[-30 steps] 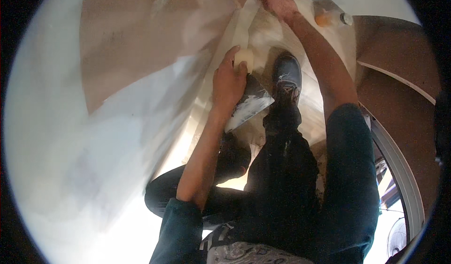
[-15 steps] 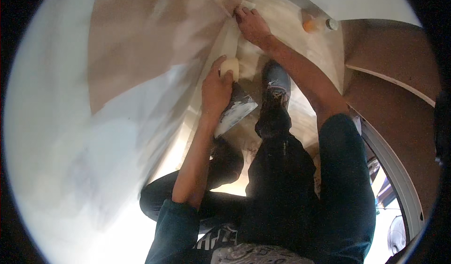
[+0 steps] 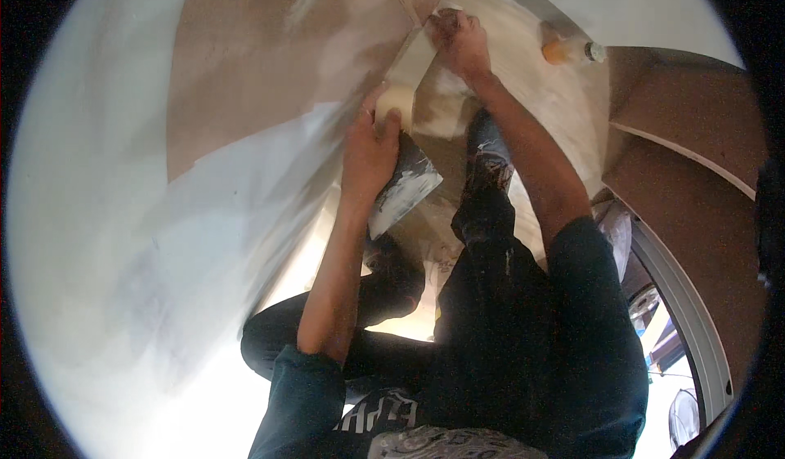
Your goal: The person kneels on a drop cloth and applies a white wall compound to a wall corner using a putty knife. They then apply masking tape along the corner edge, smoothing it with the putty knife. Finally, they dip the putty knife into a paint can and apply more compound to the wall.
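My left hand [image 3: 372,144] grips the pale handle [image 3: 396,98] of a wide putty knife, whose dark blade [image 3: 406,185] is smeared with white filler and hangs between my forearm and my outstretched leg. Higher up, my right hand [image 3: 464,50] has curled fingers beside the seam [image 3: 413,27] where the sloping panel meets the cream surface. A small white flat piece [image 3: 447,6] shows just beyond those fingertips; whatever they hold is hidden. My dark shoe [image 3: 486,136] is under my right forearm.
A bottle of orange liquid [image 3: 564,51] is at the upper right, near brown curved shelves [image 3: 687,111]. A large patched sloping panel [image 3: 270,50] fills the left. At the lower right is a framed opening [image 3: 683,295] with clutter and a fan beyond.
My right hand came leftward and down to the seam, then shifted slightly right, its fingers now more curled. My left hand and the putty knife have moved a little left.
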`<state>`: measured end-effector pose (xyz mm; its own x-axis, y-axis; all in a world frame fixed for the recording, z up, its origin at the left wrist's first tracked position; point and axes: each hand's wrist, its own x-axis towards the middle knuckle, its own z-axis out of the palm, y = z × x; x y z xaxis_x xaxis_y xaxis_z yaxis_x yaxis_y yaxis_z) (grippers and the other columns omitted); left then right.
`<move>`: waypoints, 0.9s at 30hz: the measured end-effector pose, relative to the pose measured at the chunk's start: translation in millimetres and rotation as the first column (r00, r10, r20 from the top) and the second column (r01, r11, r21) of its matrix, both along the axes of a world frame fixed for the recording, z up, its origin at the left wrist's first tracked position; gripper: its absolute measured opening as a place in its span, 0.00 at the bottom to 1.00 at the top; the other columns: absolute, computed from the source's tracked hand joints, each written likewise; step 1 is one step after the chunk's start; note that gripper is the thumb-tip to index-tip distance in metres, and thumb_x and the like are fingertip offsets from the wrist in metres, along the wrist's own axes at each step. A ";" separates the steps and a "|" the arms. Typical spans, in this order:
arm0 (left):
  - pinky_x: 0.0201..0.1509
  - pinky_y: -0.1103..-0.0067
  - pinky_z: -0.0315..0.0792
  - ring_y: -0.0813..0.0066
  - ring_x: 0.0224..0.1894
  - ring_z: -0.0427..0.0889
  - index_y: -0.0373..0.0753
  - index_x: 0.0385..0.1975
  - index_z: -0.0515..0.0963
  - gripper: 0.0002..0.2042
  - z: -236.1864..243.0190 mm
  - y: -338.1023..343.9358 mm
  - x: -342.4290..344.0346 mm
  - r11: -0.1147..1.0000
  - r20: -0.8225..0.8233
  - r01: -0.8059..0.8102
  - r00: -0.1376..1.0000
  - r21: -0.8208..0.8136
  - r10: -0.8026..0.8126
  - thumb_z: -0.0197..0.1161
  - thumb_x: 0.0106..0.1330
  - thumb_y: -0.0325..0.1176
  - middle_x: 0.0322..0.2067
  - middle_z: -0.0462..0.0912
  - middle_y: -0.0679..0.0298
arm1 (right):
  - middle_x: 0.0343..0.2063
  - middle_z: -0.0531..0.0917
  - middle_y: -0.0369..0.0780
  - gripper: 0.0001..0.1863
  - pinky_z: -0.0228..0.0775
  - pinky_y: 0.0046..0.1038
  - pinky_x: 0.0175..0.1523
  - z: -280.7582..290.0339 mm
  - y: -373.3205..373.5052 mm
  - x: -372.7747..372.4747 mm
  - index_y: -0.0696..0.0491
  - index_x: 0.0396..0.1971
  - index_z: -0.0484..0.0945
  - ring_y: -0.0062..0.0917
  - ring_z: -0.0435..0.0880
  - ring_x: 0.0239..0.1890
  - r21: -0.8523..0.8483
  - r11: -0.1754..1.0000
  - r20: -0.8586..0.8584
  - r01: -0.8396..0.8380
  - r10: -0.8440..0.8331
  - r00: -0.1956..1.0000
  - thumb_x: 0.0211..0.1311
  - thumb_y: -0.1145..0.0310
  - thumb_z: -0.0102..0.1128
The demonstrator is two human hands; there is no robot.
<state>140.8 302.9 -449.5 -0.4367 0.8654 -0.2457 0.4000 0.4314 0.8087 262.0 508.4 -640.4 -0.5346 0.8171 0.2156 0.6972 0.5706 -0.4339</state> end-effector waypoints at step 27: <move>0.63 0.63 0.69 0.45 0.59 0.78 0.37 0.60 0.74 0.20 15.5 10.4 -5.5 0.999 0.006 0.022 1.000 -0.024 -0.022 0.58 0.70 0.33 0.53 0.80 0.42 | 0.53 0.77 0.37 0.25 0.69 0.45 0.60 2.0 8.1 -15.7 0.41 0.51 0.80 0.43 0.74 0.57 -0.037 0.992 -0.025 0.122 -0.123 0.992 0.55 0.50 0.72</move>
<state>135.3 313.3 -434.0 -0.4162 0.8686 -0.2689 0.4052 0.4420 0.8003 246.3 516.6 -638.4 -0.4240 0.8837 0.1984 0.7485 0.4652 -0.4726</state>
